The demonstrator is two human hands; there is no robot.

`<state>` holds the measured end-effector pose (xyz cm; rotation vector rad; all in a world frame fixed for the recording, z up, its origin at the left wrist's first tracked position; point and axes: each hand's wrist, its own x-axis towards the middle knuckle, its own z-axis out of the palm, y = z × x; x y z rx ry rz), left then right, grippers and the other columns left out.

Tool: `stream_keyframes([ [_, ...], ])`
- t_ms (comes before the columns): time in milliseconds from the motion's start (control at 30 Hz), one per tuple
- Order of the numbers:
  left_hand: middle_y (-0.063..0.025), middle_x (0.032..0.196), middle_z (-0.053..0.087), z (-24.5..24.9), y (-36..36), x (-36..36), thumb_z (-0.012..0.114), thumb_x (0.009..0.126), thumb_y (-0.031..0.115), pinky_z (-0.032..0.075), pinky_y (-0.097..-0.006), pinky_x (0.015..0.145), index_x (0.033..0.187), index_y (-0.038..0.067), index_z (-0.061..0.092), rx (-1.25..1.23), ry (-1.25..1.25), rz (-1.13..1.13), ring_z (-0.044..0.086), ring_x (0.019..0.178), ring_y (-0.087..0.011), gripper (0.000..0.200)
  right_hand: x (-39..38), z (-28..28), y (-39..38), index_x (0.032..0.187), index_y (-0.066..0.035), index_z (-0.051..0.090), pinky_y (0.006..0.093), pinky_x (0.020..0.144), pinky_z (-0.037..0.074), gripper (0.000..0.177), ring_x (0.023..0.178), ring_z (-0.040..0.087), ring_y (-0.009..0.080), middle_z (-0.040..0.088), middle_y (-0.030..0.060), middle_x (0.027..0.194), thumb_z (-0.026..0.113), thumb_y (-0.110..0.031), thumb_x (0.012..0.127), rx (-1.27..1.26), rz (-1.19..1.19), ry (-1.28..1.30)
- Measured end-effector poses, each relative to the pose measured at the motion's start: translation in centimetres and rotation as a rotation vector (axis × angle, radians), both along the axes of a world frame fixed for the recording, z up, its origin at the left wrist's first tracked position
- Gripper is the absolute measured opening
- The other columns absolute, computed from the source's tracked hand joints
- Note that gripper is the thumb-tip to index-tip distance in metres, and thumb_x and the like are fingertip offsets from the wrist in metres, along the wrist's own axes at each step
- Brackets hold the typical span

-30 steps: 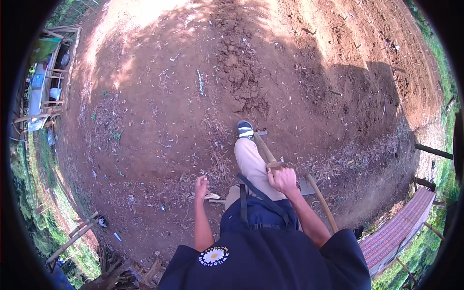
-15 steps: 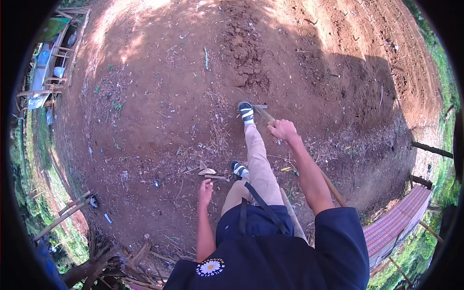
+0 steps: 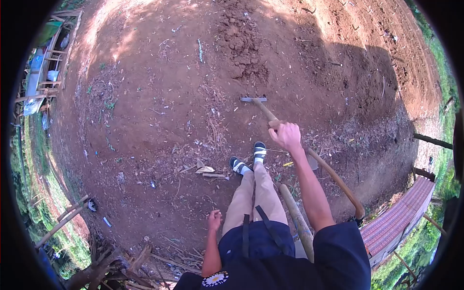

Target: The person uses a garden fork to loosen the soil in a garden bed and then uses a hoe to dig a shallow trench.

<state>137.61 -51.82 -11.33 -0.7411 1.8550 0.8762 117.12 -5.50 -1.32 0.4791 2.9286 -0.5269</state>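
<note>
My right hand is closed around the wooden handle of a hoe. Its flat metal blade lies crosswise at the far end, close over the brown soil. A curved wooden shaft shows on the other side of my right forearm; I cannot tell whether it is the same handle. My left hand hangs low beside my thigh, fingers curled in, with nothing seen in it. Both feet, in striped sandals, stand close together behind the blade.
Broken-up clods form a strip ahead of the blade. A thick pole stands beside my right leg. Dry husks lie left of my feet. A patterned mat hangs at right, and branches pile up at lower left.
My leading foot now stands nearer the other foot. The hoe blade, partly behind that foot before, shows fully. My left hand has dropped lower and nearer my body; my right hand still grips the handle.
</note>
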Motion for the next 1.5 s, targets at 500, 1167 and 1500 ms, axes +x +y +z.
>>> stream_keyframes([
  [500,-0.0047,0.077,0.058,-1.7,-2.2,4.7,0.049,0.085,0.011,0.046,-0.0237,0.06,0.108,0.006,0.051,-0.098,0.246,0.312,0.053,0.062,-0.0085,0.023,15.8,-10.0,-7.8,0.049,-0.008,0.055,0.0338,0.05,0.045,0.026,0.045,0.055,0.0236,0.055,0.0093,0.05,0.055,-0.026,0.068,-0.097,0.041,-0.042],
  [1167,-0.0054,0.087,0.06,0.1,-3.4,6.5,0.049,0.086,0.019,0.043,-0.0231,0.05,0.117,0.012,0.043,-0.05,-0.05,0.321,0.058,0.064,-0.0107,0.032,23.2,-23.9,-12.1,0.107,-0.002,0.056,0.042,0.095,0.034,0.054,0.107,0.05,0.0328,0.056,0.0215,0.107,0.026,-0.044,0.089,-0.449,0.067,-1.121],
  [1500,-0.0046,0.092,0.058,3.3,-4.4,4.1,0.048,0.087,0.025,0.043,-0.0231,0.051,0.118,0.013,0.042,0.071,0.068,0.489,0.057,0.065,-0.0111,0.033,6.8,-3.0,-4.0,0.073,-0.007,0.065,0.0416,0.057,0.05,0.046,0.06,0.061,0.0291,0.062,0.0152,0.066,0.044,-0.047,0.077,0.026,0.188,-0.059],
])
